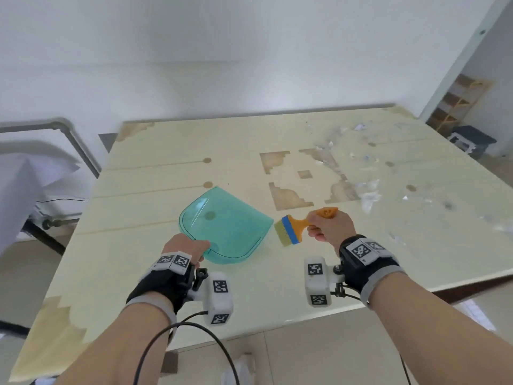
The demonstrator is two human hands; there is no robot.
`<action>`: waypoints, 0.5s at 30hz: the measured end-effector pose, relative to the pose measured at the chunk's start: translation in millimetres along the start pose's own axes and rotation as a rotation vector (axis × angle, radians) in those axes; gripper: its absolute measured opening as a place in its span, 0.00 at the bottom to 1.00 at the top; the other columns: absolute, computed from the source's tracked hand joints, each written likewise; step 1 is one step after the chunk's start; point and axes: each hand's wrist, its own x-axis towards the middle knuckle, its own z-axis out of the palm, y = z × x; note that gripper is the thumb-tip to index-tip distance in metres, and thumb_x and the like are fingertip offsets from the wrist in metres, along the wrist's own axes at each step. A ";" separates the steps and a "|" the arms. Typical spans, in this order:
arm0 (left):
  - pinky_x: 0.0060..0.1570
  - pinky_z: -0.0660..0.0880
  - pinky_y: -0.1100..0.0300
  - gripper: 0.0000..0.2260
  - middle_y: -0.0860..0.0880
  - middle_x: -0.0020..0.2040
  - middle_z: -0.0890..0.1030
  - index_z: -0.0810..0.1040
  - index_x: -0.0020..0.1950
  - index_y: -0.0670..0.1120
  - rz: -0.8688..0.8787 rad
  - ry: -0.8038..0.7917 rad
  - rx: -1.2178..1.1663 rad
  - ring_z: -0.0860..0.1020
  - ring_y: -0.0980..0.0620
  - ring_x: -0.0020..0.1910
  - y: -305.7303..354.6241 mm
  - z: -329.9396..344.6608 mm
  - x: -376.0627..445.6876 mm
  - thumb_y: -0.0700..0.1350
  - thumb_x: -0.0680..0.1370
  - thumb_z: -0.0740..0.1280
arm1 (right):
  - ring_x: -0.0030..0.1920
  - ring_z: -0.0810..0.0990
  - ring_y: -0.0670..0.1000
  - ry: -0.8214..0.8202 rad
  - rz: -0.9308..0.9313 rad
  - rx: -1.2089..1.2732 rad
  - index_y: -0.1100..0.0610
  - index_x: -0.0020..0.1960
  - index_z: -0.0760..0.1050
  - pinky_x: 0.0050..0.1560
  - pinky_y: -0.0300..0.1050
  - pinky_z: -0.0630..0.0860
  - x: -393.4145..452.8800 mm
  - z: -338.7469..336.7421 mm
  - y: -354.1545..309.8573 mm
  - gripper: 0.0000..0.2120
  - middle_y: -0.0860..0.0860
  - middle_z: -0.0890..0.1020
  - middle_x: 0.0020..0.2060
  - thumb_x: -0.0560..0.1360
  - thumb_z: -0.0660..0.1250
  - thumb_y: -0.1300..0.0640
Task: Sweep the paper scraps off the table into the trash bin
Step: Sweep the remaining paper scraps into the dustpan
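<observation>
A translucent teal dustpan [226,227] lies on the pale table [155,273], and my left hand [184,245] grips its near left edge. My right hand [329,227] grips the orange handle of a small brush [291,227] with a blue band and straw bristles; the bristles point left, close to the dustpan's right edge. Several white paper scraps [366,190] lie scattered over the far right part of the table, well away from the dustpan and brush.
A white trash bag on a grey metal frame [30,173] stands off the table's left side. A wooden shelf [458,104] and a dark stool [472,138] are beyond the far right corner. Cables hang from my wrist devices near the table's front edge.
</observation>
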 end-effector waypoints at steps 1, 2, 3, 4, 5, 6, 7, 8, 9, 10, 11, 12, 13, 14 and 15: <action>0.35 0.73 0.61 0.08 0.46 0.35 0.81 0.78 0.38 0.41 0.001 -0.006 0.006 0.76 0.48 0.31 7.1 5.4 2.8 0.46 0.72 0.69 | 0.26 0.73 0.50 -0.009 0.018 -0.025 0.60 0.37 0.76 0.26 0.37 0.70 6.1 -6.7 4.3 0.06 0.54 0.76 0.26 0.73 0.68 0.63; 0.37 0.74 0.60 0.08 0.46 0.35 0.81 0.78 0.39 0.41 0.002 -0.011 0.009 0.76 0.47 0.32 14.2 11.5 6.2 0.46 0.72 0.69 | 0.26 0.73 0.50 -0.013 0.031 -0.057 0.59 0.36 0.77 0.27 0.38 0.70 12.7 -13.4 8.2 0.07 0.54 0.76 0.26 0.73 0.68 0.63; 0.38 0.74 0.60 0.08 0.46 0.36 0.81 0.79 0.41 0.40 0.003 -0.011 0.010 0.76 0.47 0.32 22.7 19.4 11.5 0.45 0.72 0.70 | 0.26 0.72 0.50 -0.009 0.040 -0.086 0.59 0.35 0.76 0.27 0.38 0.69 20.7 -21.4 11.2 0.08 0.53 0.76 0.25 0.73 0.68 0.63; 0.38 0.74 0.60 0.09 0.45 0.36 0.81 0.79 0.42 0.39 0.004 -0.004 0.006 0.76 0.47 0.32 28.4 24.5 15.2 0.45 0.72 0.70 | 0.25 0.71 0.50 -0.007 0.052 -0.106 0.59 0.35 0.75 0.26 0.38 0.68 26.8 -27.2 13.3 0.09 0.53 0.75 0.24 0.73 0.67 0.63; 0.37 0.73 0.60 0.09 0.45 0.36 0.81 0.79 0.42 0.39 0.005 0.001 0.003 0.76 0.47 0.33 34.7 29.9 19.1 0.45 0.72 0.70 | 0.24 0.70 0.50 -0.008 0.067 -0.114 0.59 0.34 0.74 0.25 0.38 0.67 33.4 -33.0 14.6 0.10 0.52 0.74 0.24 0.74 0.67 0.64; 0.37 0.73 0.60 0.09 0.45 0.37 0.81 0.79 0.42 0.39 0.003 0.005 0.004 0.76 0.47 0.33 42.0 35.9 23.8 0.46 0.72 0.70 | 0.23 0.69 0.49 -0.011 0.082 -0.118 0.59 0.34 0.73 0.24 0.37 0.66 41.5 -39.2 15.7 0.10 0.52 0.73 0.24 0.74 0.66 0.64; 0.37 0.73 0.60 0.09 0.45 0.38 0.81 0.78 0.43 0.40 0.002 0.005 0.008 0.77 0.46 0.34 49.1 41.6 28.8 0.46 0.73 0.70 | 0.23 0.68 0.49 -0.020 0.095 -0.123 0.60 0.34 0.71 0.23 0.36 0.65 49.6 -44.5 15.7 0.10 0.53 0.72 0.24 0.74 0.65 0.65; 0.37 0.73 0.60 0.09 0.44 0.39 0.81 0.78 0.44 0.40 0.000 0.004 0.010 0.77 0.46 0.35 55.8 45.9 33.2 0.46 0.73 0.70 | 0.22 0.67 0.48 -0.036 0.105 -0.130 0.60 0.35 0.70 0.22 0.36 0.64 56.7 -48.4 14.5 0.10 0.53 0.71 0.25 0.74 0.64 0.66; 0.38 0.74 0.60 0.09 0.44 0.40 0.81 0.78 0.44 0.40 -0.003 0.002 0.005 0.78 0.46 0.35 62.8 49.7 37.5 0.46 0.73 0.70 | 0.21 0.66 0.48 -0.052 0.112 -0.143 0.59 0.35 0.68 0.21 0.35 0.63 64.4 -51.6 12.4 0.11 0.54 0.70 0.26 0.75 0.64 0.66; 0.39 0.74 0.60 0.09 0.44 0.40 0.81 0.77 0.43 0.40 -0.009 -0.004 -0.003 0.79 0.46 0.36 71.1 54.7 43.0 0.46 0.72 0.70 | 0.21 0.66 0.48 -0.063 0.114 -0.166 0.59 0.35 0.67 0.21 0.35 0.63 74.0 -55.5 9.5 0.11 0.54 0.69 0.26 0.75 0.63 0.66; 0.39 0.74 0.60 0.09 0.44 0.39 0.81 0.76 0.41 0.41 -0.013 -0.005 -0.006 0.80 0.46 0.36 78.3 58.2 47.3 0.46 0.72 0.70 | 0.22 0.66 0.48 -0.063 0.109 -0.203 0.59 0.36 0.66 0.22 0.36 0.64 82.1 -58.0 6.0 0.11 0.54 0.69 0.27 0.75 0.63 0.66; 0.37 0.73 0.62 0.09 0.45 0.37 0.81 0.75 0.39 0.41 -0.014 -0.003 -0.002 0.80 0.46 0.35 85.4 61.8 51.9 0.46 0.72 0.70 | 0.23 0.67 0.50 -0.053 0.098 -0.253 0.59 0.36 0.66 0.24 0.38 0.65 91.2 -60.8 2.1 0.11 0.55 0.70 0.27 0.75 0.63 0.66; 0.34 0.72 0.63 0.09 0.46 0.34 0.80 0.73 0.37 0.42 -0.017 0.002 0.009 0.80 0.48 0.33 93.7 65.8 57.4 0.46 0.72 0.70 | 0.25 0.69 0.52 -0.035 0.072 -0.313 0.59 0.35 0.66 0.27 0.41 0.67 101.8 -64.0 -2.2 0.11 0.55 0.71 0.28 0.75 0.63 0.65; 0.31 0.70 0.64 0.10 0.47 0.32 0.79 0.72 0.36 0.43 -0.015 0.007 0.021 0.79 0.49 0.31 101.3 69.1 62.0 0.45 0.73 0.69 | 0.28 0.71 0.53 -0.008 0.034 -0.377 0.59 0.34 0.67 0.31 0.45 0.69 111.3 -67.6 -6.4 0.11 0.56 0.73 0.28 0.74 0.63 0.64; 0.29 0.69 0.65 0.10 0.47 0.31 0.79 0.72 0.36 0.44 -0.014 0.011 0.028 0.78 0.51 0.29 108.5 71.9 65.8 0.45 0.73 0.69 | 0.30 0.73 0.55 0.020 -0.004 -0.435 0.59 0.33 0.68 0.36 0.48 0.72 119.3 -71.0 -10.7 0.12 0.57 0.75 0.29 0.74 0.63 0.63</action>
